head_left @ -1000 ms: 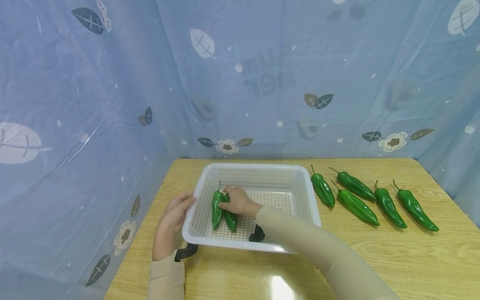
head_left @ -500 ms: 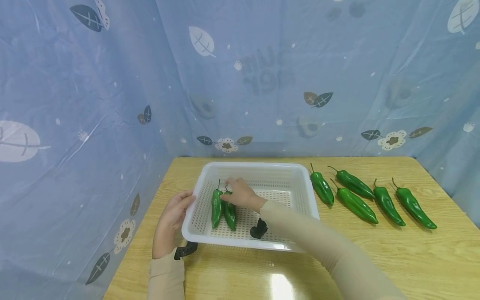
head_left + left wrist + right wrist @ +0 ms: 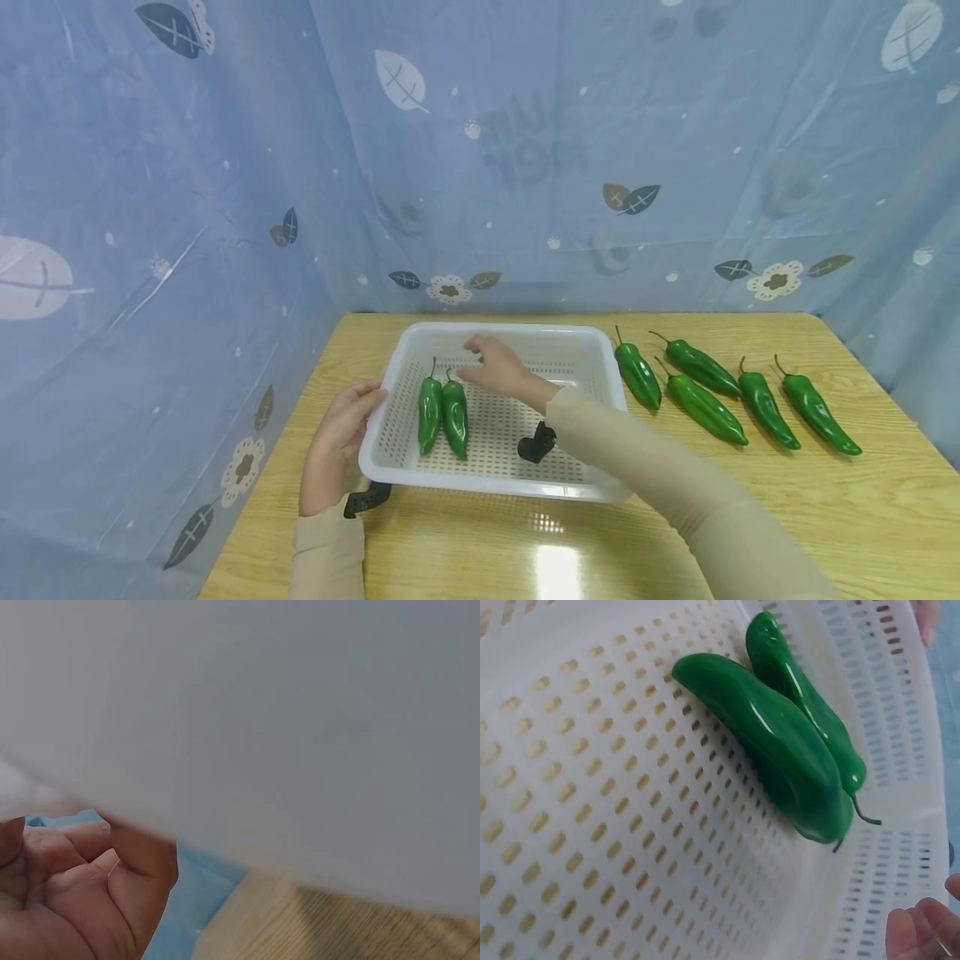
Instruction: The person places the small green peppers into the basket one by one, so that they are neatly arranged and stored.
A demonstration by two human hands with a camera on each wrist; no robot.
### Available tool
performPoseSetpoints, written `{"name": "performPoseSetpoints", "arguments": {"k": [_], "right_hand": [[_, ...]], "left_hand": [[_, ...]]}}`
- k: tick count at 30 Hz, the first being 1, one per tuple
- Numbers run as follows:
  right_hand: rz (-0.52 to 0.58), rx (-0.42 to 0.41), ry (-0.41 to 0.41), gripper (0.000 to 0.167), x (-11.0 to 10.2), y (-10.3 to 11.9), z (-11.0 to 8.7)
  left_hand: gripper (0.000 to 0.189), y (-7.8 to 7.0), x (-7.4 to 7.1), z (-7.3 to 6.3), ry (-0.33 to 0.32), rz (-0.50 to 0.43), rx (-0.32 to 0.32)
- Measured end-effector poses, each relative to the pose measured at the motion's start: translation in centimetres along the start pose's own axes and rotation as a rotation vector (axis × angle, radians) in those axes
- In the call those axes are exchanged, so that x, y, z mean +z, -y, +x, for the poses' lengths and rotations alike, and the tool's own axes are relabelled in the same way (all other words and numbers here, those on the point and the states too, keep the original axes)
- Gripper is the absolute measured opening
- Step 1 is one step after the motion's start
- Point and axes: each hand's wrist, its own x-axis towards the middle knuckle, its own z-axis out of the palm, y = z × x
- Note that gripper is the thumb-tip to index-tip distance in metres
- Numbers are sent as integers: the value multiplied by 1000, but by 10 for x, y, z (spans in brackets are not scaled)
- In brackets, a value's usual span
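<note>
Two green chili peppers, a left one (image 3: 430,415) and a right one (image 3: 455,421), lie side by side in the left part of a white plastic basket (image 3: 465,482), stems pointing away from me. My left hand (image 3: 347,425) grips the basket's left rim; in the left wrist view, the pale basket wall hides part of that hand (image 3: 90,892). My right hand (image 3: 497,367) hovers over the basket, just right of the pepper stems, fingers apart and holding nothing. The right wrist view shows its fingertips (image 3: 922,930) clear of both peppers.
Several more green chili peppers (image 3: 705,408) lie on the wooden table (image 3: 750,517) right of the basket. A blue patterned curtain (image 3: 525,167) hangs behind and at the left. Black wrist straps (image 3: 537,442) show at both wrists.
My right hand has let go of the second pepper and moved up and to the right, away from it. The left hand stays on the rim; both peppers lie in the basket.
</note>
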Motion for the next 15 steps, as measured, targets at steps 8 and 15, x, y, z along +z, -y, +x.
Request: {"name": "performPoseSetpoints", "arguments": {"k": [8,15], "right_hand": [[7,13,-25,58,-23,-10,-4],[42,-13,-64,56,-51,-15,-8]], "left_hand": [[43,0,0,-1,-4,-5,-3],[45,0,0,-1,-3,3,19]]}}
